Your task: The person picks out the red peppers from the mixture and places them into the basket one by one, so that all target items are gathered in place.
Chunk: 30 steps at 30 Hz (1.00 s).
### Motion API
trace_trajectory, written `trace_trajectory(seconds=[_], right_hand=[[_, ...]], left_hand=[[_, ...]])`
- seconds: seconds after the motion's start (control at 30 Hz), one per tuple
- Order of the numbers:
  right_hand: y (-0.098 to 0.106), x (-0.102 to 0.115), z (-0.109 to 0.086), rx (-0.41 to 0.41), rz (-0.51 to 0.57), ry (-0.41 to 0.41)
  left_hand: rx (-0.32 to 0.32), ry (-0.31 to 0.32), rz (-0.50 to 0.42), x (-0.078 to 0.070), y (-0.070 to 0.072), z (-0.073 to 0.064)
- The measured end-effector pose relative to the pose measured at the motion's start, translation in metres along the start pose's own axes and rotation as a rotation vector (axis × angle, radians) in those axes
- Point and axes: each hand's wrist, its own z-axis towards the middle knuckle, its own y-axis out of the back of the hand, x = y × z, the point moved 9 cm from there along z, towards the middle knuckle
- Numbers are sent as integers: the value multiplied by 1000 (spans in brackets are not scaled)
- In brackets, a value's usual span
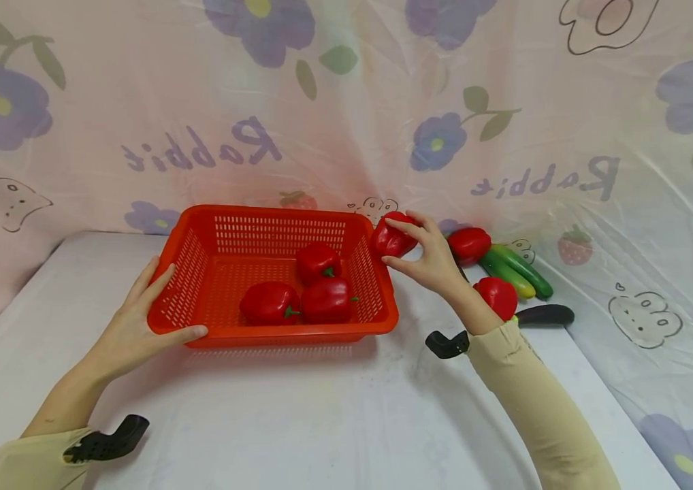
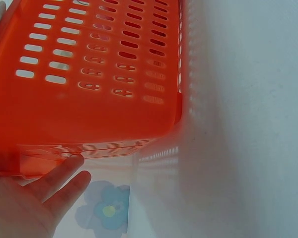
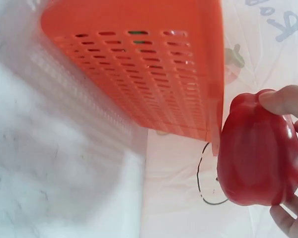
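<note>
A red plastic basket (image 1: 273, 333) with slotted walls stands on the white table, holding three red bell peppers, one of them nearest its left front (image 1: 269, 303). My left hand (image 1: 132, 327) holds the basket's left end, thumb along the front rim and fingers against the outer side. In the left wrist view, two of its fingers (image 2: 64, 183) show below the basket's end. Between the thumb and fingers of my right hand (image 1: 429, 262) is another red bell pepper (image 3: 260, 148), raised at the basket's right rim. Its bottom end faces the right wrist camera.
Right of the basket, partly behind my right arm, lie a red vegetable (image 1: 469, 245), another red one (image 1: 496, 297), green cucumber-like vegetables (image 1: 514, 269) and a dark eggplant (image 1: 545, 315). A flower-printed curtain (image 1: 346, 136) hangs behind the table.
</note>
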Motion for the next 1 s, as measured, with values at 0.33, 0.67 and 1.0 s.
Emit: trace_trajectory(seconds=[0.33, 0.67, 1.0], right_hand=[[-5, 15, 4, 16, 1, 51], [-12, 26, 9, 18, 28, 110], [-21, 36, 14, 23, 38, 135]], left_hand=[[0, 3, 8, -2, 0, 0], [1, 2, 5, 0, -1, 1], [-2, -3, -7, 1, 0, -1]])
